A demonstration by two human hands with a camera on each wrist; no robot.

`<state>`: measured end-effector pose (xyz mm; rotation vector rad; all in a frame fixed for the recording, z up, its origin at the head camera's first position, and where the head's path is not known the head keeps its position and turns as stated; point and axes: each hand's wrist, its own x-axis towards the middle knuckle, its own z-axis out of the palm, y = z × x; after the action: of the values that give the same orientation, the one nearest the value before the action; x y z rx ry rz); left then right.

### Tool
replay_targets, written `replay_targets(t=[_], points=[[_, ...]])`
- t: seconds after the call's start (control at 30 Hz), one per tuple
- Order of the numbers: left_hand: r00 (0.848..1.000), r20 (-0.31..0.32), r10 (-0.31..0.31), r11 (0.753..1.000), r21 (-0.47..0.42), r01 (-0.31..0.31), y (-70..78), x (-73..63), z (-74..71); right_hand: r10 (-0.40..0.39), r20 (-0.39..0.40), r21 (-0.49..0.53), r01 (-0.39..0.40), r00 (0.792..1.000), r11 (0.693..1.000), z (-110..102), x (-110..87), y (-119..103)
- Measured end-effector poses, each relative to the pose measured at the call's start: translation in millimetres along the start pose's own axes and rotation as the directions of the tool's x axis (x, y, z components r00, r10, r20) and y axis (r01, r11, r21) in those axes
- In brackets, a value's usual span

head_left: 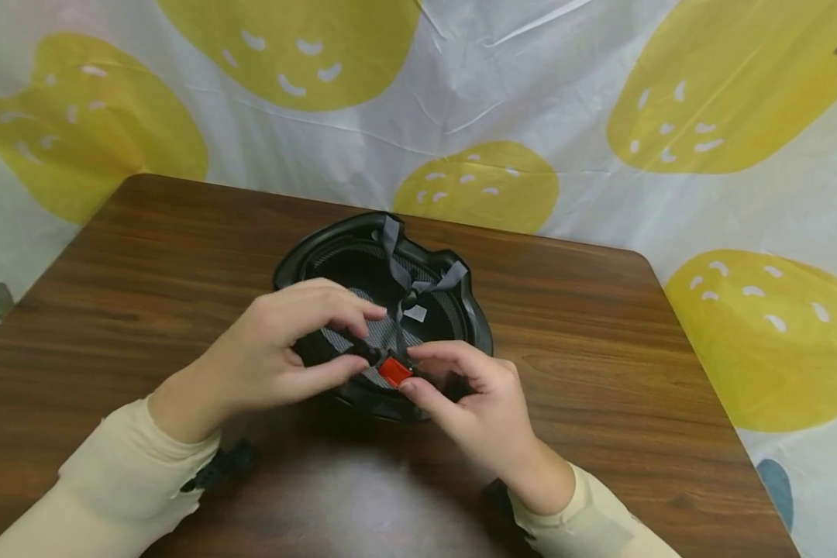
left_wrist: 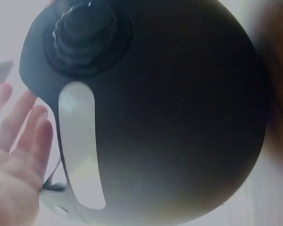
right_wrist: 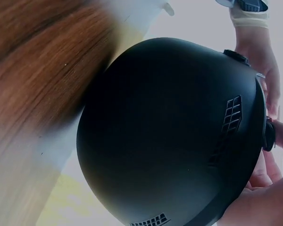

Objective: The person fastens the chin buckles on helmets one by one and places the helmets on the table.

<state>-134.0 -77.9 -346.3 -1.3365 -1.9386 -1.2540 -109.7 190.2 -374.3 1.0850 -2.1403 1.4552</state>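
A black helmet point(head_left: 300, 267) lies upside down on the table, its padded inside and grey straps point(head_left: 399, 267) facing up. Over its near rim is a red buckle point(head_left: 394, 372) on the strap. My right hand point(head_left: 484, 403) pinches the buckle's right end between thumb and forefinger. My left hand point(head_left: 279, 349) is at the buckle's left, thumb tip near a black strap piece, forefinger raised apart from it. In the left wrist view, the left hand point(left_wrist: 19, 150) has extended fingers beside the helmet's dark shell point(left_wrist: 170, 113). The right wrist view shows the vented shell point(right_wrist: 165, 127) and right hand point(right_wrist: 259, 197).
The brown wooden table point(head_left: 586, 372) extends around the helmet on all sides. Behind it hangs a white cloth point(head_left: 579, 116) with large yellow fruit prints, close to the table's far edge. Dark devices are strapped at both wrists.
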Motion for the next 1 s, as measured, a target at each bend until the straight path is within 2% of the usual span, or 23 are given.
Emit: replay_targets(t=[0.13, 0.23, 0.3, 0.37, 0.4, 0.43, 0.53, 0.6, 0.63, 0.67, 0.73, 0.8, 0.9, 1.0], points=[[0.993, -0.115, -0.012, 0.990, 0.141, 0.028, -4.8, -0.8, -4.6, 0.017, -0.010, -0.016, -0.017, 1.000, 1.000, 0, 0.4, 1], [0.982, -0.172, -0.077, 0.960, 0.254, 0.120, -11.8, -3.4, -4.6, 0.018, -0.004, -0.032, -0.018, 1.000, 0.999, 0, 0.8, 1], [0.964, -0.217, -0.152, 0.931, 0.296, 0.213, -16.2, -5.6, -3.9, 0.014, 0.013, -0.052, -0.014, 1.000, 0.999, 0, 0.9, 1], [0.934, -0.255, -0.250, 0.895, 0.307, 0.323, -19.7, -7.9, -4.3, -0.004, 0.035, -0.080, 0.007, 0.999, 0.997, 0, 0.6, 1], [0.911, -0.274, -0.309, 0.876, 0.292, 0.384, -20.5, -8.8, -4.8, -0.018, 0.045, -0.092, 0.022, 0.999, 0.996, 1, 0.5, 0], [0.880, -0.284, -0.381, 0.850, 0.268, 0.454, -20.6, -9.5, -5.7, -0.033, 0.053, -0.103, 0.039, 0.998, 0.994, 2, 0.3, 0], [0.763, -0.265, -0.590, 0.743, 0.193, 0.641, -19.7, -11.3, -10.2, -0.096, 0.053, -0.116, 0.102, 0.994, 0.988, 4, 1.3, -3], [0.694, -0.233, -0.681, 0.675, 0.169, 0.719, -18.5, -11.4, -13.5, -0.158, 0.032, -0.138, 0.161, 0.987, 0.977, 3, 4.5, -5], [0.670, -0.213, -0.711, 0.648, 0.169, 0.742, -18.3, -11.3, -15.0, -0.190, 0.021, -0.160, 0.191, 0.982, 0.968, 2, 6.0, -5], [0.656, -0.196, -0.729, 0.633, 0.172, 0.755, -18.3, -11.3, -16.2, -0.217, 0.015, -0.188, 0.216, 0.976, 0.958, 1, 7.6, -5], [0.655, -0.177, -0.735, 0.629, 0.182, 0.756, -18.6, -11.1, -17.4, -0.258, 0.026, -0.264, 0.256, 0.966, 0.930, -3, 10.3, -3], [0.659, -0.165, -0.734, 0.633, 0.185, 0.752, -19.6, -11.2, -17.9, -0.242, 0.084, -0.342, 0.256, 0.967, 0.904, -6, 10.1, 0], [0.669, -0.162, -0.726, 0.644, 0.182, 0.743, -21.7, -12.1, -18.0, -0.124, 0.224, -0.471, 0.219, 0.967, 0.855, -11, 6.9, 5], [0.679, -0.147, -0.719, 0.661, 0.159, 0.734, -24.9, -12.9, -18.6, 0.015, 0.326, -0.593, 0.192, 0.945, 0.782, -11, 2.5, 8]])
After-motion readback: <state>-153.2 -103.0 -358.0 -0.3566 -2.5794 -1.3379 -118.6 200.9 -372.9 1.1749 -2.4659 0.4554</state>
